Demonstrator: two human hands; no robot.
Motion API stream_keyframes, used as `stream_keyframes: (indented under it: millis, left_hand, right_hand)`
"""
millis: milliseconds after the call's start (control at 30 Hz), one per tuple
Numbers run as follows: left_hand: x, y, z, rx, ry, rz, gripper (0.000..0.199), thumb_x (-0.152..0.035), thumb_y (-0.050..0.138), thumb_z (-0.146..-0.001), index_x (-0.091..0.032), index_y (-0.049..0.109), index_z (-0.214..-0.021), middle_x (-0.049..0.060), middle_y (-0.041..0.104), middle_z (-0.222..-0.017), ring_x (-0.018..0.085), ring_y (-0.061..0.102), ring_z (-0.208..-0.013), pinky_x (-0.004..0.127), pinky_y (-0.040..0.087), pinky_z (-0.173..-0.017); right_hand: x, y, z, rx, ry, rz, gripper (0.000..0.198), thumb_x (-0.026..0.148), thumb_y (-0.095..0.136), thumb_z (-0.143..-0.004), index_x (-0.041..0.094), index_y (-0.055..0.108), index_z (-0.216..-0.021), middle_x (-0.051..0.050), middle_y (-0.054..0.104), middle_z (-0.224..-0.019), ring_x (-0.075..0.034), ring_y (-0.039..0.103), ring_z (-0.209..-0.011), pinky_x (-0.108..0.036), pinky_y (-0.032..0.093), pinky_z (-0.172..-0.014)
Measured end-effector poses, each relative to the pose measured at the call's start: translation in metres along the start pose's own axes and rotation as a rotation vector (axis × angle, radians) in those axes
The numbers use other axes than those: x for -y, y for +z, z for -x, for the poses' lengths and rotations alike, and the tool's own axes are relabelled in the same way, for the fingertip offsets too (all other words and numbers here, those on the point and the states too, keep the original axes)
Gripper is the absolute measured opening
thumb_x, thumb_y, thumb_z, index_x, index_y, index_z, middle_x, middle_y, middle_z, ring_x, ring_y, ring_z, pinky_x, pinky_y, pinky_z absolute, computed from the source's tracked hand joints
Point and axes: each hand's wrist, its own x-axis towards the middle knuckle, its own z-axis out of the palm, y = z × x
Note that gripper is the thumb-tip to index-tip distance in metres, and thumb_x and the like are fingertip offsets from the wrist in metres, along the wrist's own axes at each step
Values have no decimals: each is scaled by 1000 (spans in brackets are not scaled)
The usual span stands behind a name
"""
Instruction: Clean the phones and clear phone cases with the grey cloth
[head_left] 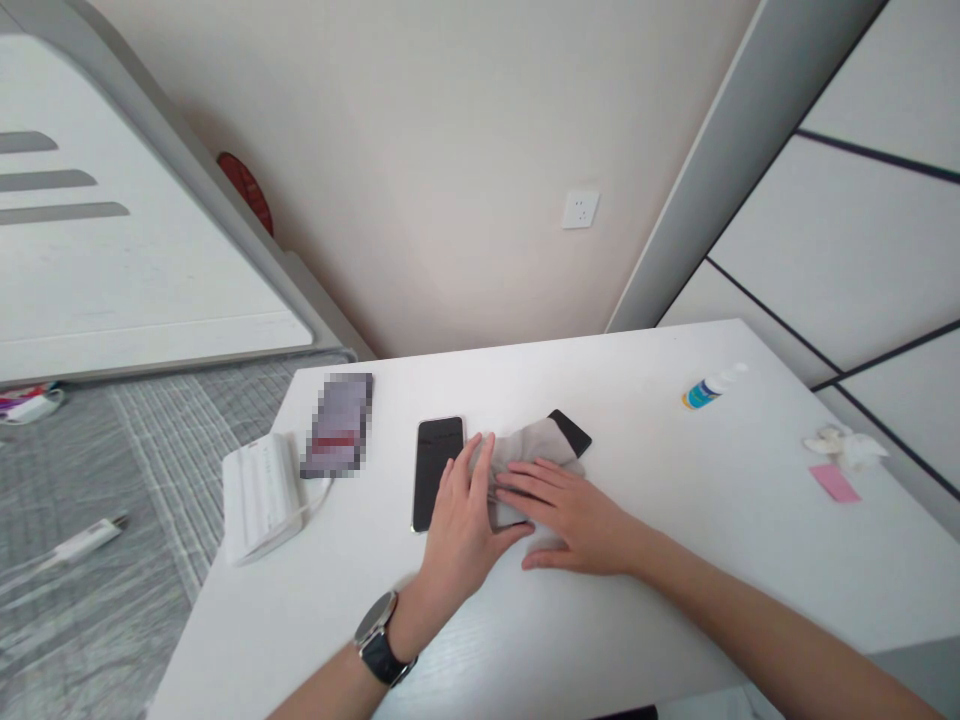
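Note:
My left hand point(466, 520), with a dark-strapped watch on its wrist, lies with its fingers stretched out at the left edge of a crumpled grey cloth point(544, 440). Spread flat over the middle of that cloth is my right hand point(574, 508), its fingers extended. From beneath the cloth's upper right side pokes the corner of a flat black object point(571, 430); the rest of it is hidden. Just left of my left hand, a phone point(436, 465) with a dark screen lies face up on the white table point(637, 400), partly covered by the fingers.
On the left are a white pouch-like pack point(262, 495) and a blurred-out purple item point(337, 425). A small bottle point(709, 388) lies farther right, with crumpled tissue point(855, 447) and a pink paper slip point(834, 483) near the right edge. A grey-covered bed point(165, 480) adjoins the table.

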Motion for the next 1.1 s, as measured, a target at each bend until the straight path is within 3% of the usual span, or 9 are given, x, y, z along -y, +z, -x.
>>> stream_keyframes:
  millis: [67, 200, 400, 533, 667, 800, 900, 1000, 1100]
  left_hand:
    - [1, 0, 0, 1, 0, -4, 128, -36, 91, -74, -35, 2, -164, 20, 37, -162, 40, 38, -151, 65, 36, -119]
    - [1, 1, 1, -3, 2, -12, 127, -39, 91, -73, -33, 3, -164, 21, 36, -162, 41, 39, -150, 66, 36, -119]
    - [1, 1, 1, 1, 3, -11, 126, -30, 89, -76, -34, 1, -165, 20, 37, -162, 39, 39, -151, 65, 36, -119]
    - [0, -1, 0, 4, -7, -2, 132, -36, 94, -70, -35, 1, -165, 20, 37, -162, 41, 40, -150, 66, 37, -118]
    - [0, -1, 0, 7, -11, 14, 132, -35, 94, -70, -36, 2, -165, 20, 35, -162, 41, 40, -149, 65, 38, -118]
    - [2, 0, 1, 0, 8, 6, 124, -32, 88, -76, -35, 2, -165, 19, 36, -163, 39, 37, -151, 65, 35, -120]
    - [2, 1, 2, 3, 6, -15, 122, -26, 86, -78, -34, 2, -165, 19, 36, -163, 39, 37, -152, 66, 34, -120]
    - [2, 0, 1, 4, 2, -11, 128, -33, 91, -73, -34, 2, -165, 20, 36, -163, 40, 38, -151, 66, 35, -119]
    - [1, 0, 1, 3, -10, 16, 132, -36, 94, -69, -35, 4, -165, 19, 37, -162, 40, 39, -150, 64, 38, -119]
  right_hand:
    - [1, 2, -1, 27, -10, 8, 75, 65, 53, -99, 19, 41, -157, -10, 46, -163, -26, 35, -154, -50, 28, -128]
    - [-1, 4, 0, -50, 209, 146, 68, 56, 52, -103, 16, 42, -157, -14, 41, -165, -32, 36, -153, -58, 31, -124]
    - [9, 10, -2, 76, -8, 73, 82, 71, 45, -99, 20, 34, -162, -9, 35, -169, -29, 27, -158, -56, 25, -128]
    - [-12, 3, 4, -62, 240, 192, 71, 58, 48, -103, 21, 33, -162, -12, 39, -166, -31, 34, -155, -60, 31, -124]
    - [-19, 6, 11, -192, 460, 292, 89, 65, 56, -96, 14, 29, -164, -23, 32, -167, -42, 27, -156, -69, 31, -120]
    - [10, 13, 7, 7, 120, 84, 104, 78, 57, -88, 14, 27, -164, -19, 31, -168, -36, 20, -159, -61, 22, -127]
    - [18, 6, 4, 109, -28, -81, 84, 73, 51, -95, 20, 38, -160, -9, 42, -165, -25, 32, -156, -51, 23, -130]
    - [3, -4, 6, 10, 153, -9, 61, 60, 49, -103, 25, 50, -153, -5, 48, -161, -25, 40, -152, -53, 30, -127]
    - [-9, -5, 9, -105, 382, 173, 70, 59, 50, -102, 18, 42, -158, -14, 40, -165, -35, 35, -154, -64, 29, -124]
